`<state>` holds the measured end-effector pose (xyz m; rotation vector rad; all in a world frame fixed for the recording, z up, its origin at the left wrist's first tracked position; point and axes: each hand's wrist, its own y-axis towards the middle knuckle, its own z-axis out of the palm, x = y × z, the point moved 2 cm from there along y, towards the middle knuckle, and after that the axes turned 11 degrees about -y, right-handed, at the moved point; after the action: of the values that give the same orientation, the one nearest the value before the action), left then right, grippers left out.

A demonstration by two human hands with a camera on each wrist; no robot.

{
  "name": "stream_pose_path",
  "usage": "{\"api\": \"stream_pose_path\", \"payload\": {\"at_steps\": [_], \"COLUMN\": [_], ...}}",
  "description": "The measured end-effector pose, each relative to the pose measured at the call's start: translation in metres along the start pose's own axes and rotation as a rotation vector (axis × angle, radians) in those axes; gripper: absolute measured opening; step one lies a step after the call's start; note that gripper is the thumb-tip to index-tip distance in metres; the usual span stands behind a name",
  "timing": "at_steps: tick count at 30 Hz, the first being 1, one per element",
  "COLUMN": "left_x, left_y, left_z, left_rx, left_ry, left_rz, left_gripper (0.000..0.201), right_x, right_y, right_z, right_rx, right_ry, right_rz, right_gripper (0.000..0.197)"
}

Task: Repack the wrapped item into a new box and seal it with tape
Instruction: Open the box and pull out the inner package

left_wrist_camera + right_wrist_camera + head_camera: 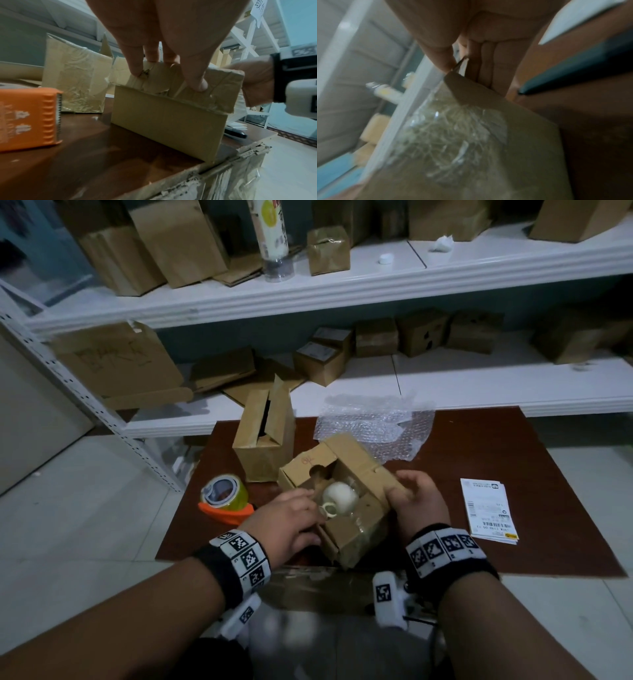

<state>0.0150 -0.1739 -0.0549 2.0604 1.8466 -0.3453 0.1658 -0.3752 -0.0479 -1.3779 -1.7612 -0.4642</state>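
Setting: white metal shelving (pixel 342 292) stacked with cardboard cartons, a dim stockroom; low in front of it, a dark brown wooden board (pixel 513 491) with a chipped near edge serves as the work surface.
Open box: a small corrugated carton (pixel 346 501) lies tilted on the board, flaps spread, old clear tape wrinkled across its sides.
Item: a white rounded ceramic piece with a loop handle (pixel 339 499) sits inside the open carton, seen only from the head camera; no wrap on it that I can make out.
Left hand: the left hand (pixel 291 525) grips the carton's near flap, fingertips (pixel 199 83) curled over the taped edge, plain from the left wrist view.
Right hand: the right hand (pixel 416 501) clasps the carton's far side, fingers (pixel 488 63) flat behind the cardboard and thumb in front; that view is blurred.
Second box: a taller carton (pixel 263 436) stands upright just behind, top flaps open.
Wrap: a crumpled sheet of clear bubble wrap (pixel 376 426) lies behind the open carton.
Tape: an orange dispenser with a clear roll (pixel 224 501), serrated blade visible from the left wrist, sits left of the hands.
Paper: printed shipping labels (pixel 488 511) lie to the right.
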Motion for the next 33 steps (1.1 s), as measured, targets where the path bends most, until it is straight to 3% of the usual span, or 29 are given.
{"api": "stream_pose_path", "payload": {"at_steps": [5, 11, 15, 18, 21, 24, 27, 30, 33], "left_x": [-0.005, -0.013, -0.024, -0.040, -0.053, -0.049, -0.036, -0.028, -0.028], "left_y": [0.002, 0.003, 0.010, 0.012, 0.013, 0.012, 0.023, 0.039, 0.048], "left_z": [-0.001, -0.003, -0.002, 0.000, -0.007, -0.024, -0.042, -0.048, -0.045], "left_rx": [-0.015, 0.011, 0.012, 0.001, -0.026, -0.149, -0.257, -0.118, -0.031], "left_ry": [0.005, 0.062, 0.115, 0.155, 0.044, -0.093, 0.001, 0.013, 0.081], "left_rz": [-0.030, -0.158, -0.249, -0.251, -0.230, -0.243, -0.421, -0.699, -0.788], "left_gripper": [0.044, 0.046, 0.047, 0.051, 0.050, 0.038, 0.040, 0.060, 0.056], "right_x": [-0.008, 0.002, -0.001, -0.002, -0.001, 0.000, 0.002, 0.005, 0.007], "right_y": [0.004, -0.009, -0.017, -0.016, -0.011, -0.010, -0.010, -0.011, -0.014], "right_z": [0.006, 0.008, 0.015, 0.019, 0.015, 0.016, 0.020, 0.020, 0.019], "right_rx": [0.101, 0.221, 0.289, 0.211, 0.130, 0.144, 0.149, 0.141, 0.174], "right_ry": [-0.143, -0.148, -0.074, -0.093, -0.093, -0.149, -0.182, -0.215, -0.236], "right_rz": [-0.022, -0.020, -0.009, 0.028, 0.057, 0.061, 0.065, 0.051, 0.038], "right_gripper": [0.025, 0.071, 0.058, 0.100, 0.108, 0.118, 0.127, 0.133, 0.130]}}
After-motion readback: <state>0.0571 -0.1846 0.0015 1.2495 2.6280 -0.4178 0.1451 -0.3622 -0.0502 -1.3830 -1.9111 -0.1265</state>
